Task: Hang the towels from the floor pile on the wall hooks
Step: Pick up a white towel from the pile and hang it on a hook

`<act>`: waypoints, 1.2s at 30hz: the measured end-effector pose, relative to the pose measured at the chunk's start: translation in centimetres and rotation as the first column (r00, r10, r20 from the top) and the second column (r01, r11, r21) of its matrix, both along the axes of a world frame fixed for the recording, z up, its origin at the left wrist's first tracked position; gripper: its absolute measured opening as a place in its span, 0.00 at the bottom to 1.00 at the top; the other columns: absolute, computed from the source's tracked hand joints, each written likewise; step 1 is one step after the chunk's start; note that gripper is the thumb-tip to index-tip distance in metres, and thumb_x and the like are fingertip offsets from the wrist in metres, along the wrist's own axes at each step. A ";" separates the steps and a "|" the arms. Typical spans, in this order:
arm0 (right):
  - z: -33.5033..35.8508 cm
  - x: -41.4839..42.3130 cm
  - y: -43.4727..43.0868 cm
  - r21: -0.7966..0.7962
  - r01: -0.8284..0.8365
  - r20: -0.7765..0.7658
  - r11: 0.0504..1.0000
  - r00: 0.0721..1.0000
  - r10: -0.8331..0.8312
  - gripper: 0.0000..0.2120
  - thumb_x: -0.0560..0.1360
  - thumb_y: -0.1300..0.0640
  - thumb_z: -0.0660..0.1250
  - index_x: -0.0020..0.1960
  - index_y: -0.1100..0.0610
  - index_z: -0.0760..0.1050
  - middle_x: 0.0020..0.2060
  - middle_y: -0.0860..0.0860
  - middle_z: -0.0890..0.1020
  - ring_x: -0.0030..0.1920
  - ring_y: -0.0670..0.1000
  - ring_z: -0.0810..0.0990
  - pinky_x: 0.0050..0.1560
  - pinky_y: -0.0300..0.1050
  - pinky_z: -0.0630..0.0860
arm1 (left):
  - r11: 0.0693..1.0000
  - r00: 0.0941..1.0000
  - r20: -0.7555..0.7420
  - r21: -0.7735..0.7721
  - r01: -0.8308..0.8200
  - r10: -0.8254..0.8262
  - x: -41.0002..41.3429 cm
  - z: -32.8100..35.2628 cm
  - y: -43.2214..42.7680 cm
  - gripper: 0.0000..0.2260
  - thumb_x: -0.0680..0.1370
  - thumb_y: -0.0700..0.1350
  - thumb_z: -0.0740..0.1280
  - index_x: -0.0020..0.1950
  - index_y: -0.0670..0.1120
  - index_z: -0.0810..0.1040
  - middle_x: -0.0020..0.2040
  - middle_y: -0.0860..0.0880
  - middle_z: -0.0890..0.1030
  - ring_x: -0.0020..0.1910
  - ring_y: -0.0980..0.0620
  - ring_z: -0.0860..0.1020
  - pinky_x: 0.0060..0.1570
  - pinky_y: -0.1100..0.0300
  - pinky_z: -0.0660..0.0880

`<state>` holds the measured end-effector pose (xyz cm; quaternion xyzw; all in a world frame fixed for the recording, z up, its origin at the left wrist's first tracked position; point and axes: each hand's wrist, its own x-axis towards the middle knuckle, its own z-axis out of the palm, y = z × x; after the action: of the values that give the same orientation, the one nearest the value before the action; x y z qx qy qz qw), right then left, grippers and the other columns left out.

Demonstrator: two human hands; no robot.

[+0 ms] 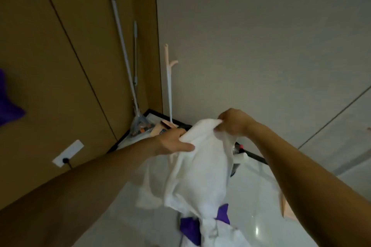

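A white towel [200, 166] was found held up between both hands by its gathered top edge. The left hand [174, 142] was closed on that edge, with the thumb laid across the cloth. The right hand [232, 122], just beside and slightly above it, was pinching the same edge in curled fingers. This two-point grip is judged to have been taken so that the edge could be spread for hooking.

The rest of the towel hung below the hands. Its tail reached the floor pile, where a purple towel [190, 228] was seen tangled with it. Far to the left of the left hand, a purple cloth [8, 102] was noted against the brown wall, apparently hung; its hook was out of view. Beyond the hands, a forked pole [170, 86] and mops [124, 56] were leaned in the corner, clear of the work. No free hook could be identified.
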<state>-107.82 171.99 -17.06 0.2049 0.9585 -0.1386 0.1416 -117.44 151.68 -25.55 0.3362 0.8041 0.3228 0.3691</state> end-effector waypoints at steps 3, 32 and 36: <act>2.8 -0.7 -2.9 -0.095 0.001 -0.257 0.995 0.966 -0.025 0.09 0.76 0.54 0.60 0.39 0.54 0.74 0.33 0.49 0.83 0.31 0.50 0.82 0.36 0.41 0.75 | 0.999 1.000 0.016 -0.045 -0.008 0.009 1.3 1.7 -3.7 0.39 0.63 0.58 0.78 0.71 0.53 0.69 0.66 0.55 0.73 0.64 0.53 0.72 0.64 0.56 0.71; 2.0 0.3 -32.3 -0.970 0.044 0.093 0.238 0.976 0.196 0.17 0.77 0.51 0.65 0.63 0.56 0.78 0.57 0.55 0.83 0.56 0.56 0.82 0.56 0.55 0.79 | 0.365 0.648 0.722 0.551 -0.750 0.241 6.4 22.2 -35.2 0.16 0.77 0.52 0.62 0.43 0.42 0.83 0.37 0.44 0.82 0.39 0.47 0.82 0.47 0.55 0.78; 5.1 -1.0 -35.4 -0.996 0.038 0.055 0.086 0.976 0.213 0.18 0.78 0.54 0.66 0.65 0.60 0.76 0.61 0.59 0.79 0.61 0.59 0.79 0.62 0.57 0.75 | 0.332 0.563 0.684 0.454 -0.827 0.464 5.8 22.4 -40.4 0.11 0.74 0.50 0.65 0.45 0.42 0.76 0.44 0.43 0.78 0.47 0.45 0.78 0.57 0.52 0.72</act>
<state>-108.81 136.55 -12.00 0.0100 0.6065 -0.7192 0.3388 -111.66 111.31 -3.19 0.0115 0.5558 0.8068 0.2001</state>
